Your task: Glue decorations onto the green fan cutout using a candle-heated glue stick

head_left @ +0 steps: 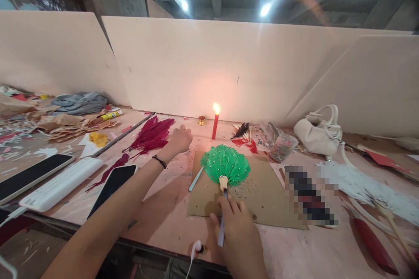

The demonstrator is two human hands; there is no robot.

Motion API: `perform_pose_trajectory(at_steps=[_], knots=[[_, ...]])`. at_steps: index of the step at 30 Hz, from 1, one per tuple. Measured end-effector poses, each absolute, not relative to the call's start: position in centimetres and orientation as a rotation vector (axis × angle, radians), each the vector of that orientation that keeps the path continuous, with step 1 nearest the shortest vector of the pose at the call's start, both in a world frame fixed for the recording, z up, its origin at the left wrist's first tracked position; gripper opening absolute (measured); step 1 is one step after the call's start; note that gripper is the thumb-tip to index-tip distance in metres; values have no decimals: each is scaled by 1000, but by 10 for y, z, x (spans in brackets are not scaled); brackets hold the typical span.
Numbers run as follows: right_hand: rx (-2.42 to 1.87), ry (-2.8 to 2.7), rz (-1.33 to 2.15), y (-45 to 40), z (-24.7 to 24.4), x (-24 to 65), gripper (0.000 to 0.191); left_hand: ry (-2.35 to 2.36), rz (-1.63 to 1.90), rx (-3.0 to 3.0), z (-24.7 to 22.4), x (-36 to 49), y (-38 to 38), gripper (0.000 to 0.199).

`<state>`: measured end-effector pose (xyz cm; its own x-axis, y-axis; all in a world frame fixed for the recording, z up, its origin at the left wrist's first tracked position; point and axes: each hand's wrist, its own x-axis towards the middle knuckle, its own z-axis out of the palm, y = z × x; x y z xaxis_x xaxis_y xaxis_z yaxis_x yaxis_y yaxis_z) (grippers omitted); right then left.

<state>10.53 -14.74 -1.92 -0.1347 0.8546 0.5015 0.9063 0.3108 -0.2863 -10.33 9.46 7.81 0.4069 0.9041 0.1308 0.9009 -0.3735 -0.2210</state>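
Note:
My left hand [180, 140] reaches forward beside the dark red feathers [152, 135]. Its fingers are curled, and what they hold, if anything, is hidden. In front of me my right hand [240, 229] is closed on a slim translucent glue stick [221, 233], whose darkened upper end meets the pale handle of a green feather fan [225, 165]. The fan is dotted with small pearl-like beads and lies on a piece of cardboard [271, 200]. Behind it stands a lit red candle [215, 126]. A thin, light-coloured blade-like tool [196, 178] lies left of the fan.
A small gold holder [201, 120] stands left of the candle. Right of the cardboard are a clear plastic cup [283, 147], white bag [319, 130], white feathers [360, 183] and a red-handled tool [373, 244]. Phones, a white power bank [62, 183] and paper scraps lie left. An earphone [197, 247] rests at the edge.

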Motion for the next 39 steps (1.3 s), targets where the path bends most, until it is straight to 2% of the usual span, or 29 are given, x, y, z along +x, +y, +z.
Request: perform_pose_trajectory(at_steps=[7,9,14,19,24,26,30,39], knots=[[-1444,-1842,-46,-144,-25,111,23,-1579,-193,-2404,103,-99,58,18],[-1366,-1735,-62,-145,-18,117,19,-1605,-507,-2521,110,-93,41,15],[-1273,-1556,-31,-151,34,139,11,-1110,-1157,-3444,129,-70,-10,19],[-1054,-1583,-140,-144,96,161,12,-845,-1436,-3785,141,-49,-46,21],[-911,-1904,-335,-126,122,174,13,-873,-1667,-3767,132,-37,-54,30],[-878,-1972,-334,-120,124,176,17,-934,-1789,-3700,125,-34,-54,31],[-837,-2007,-319,-107,116,178,11,-1084,-2036,-3532,113,-27,-55,33],[-845,-1975,-423,-93,87,178,12,-1260,-2035,-3231,89,-18,-55,38]])
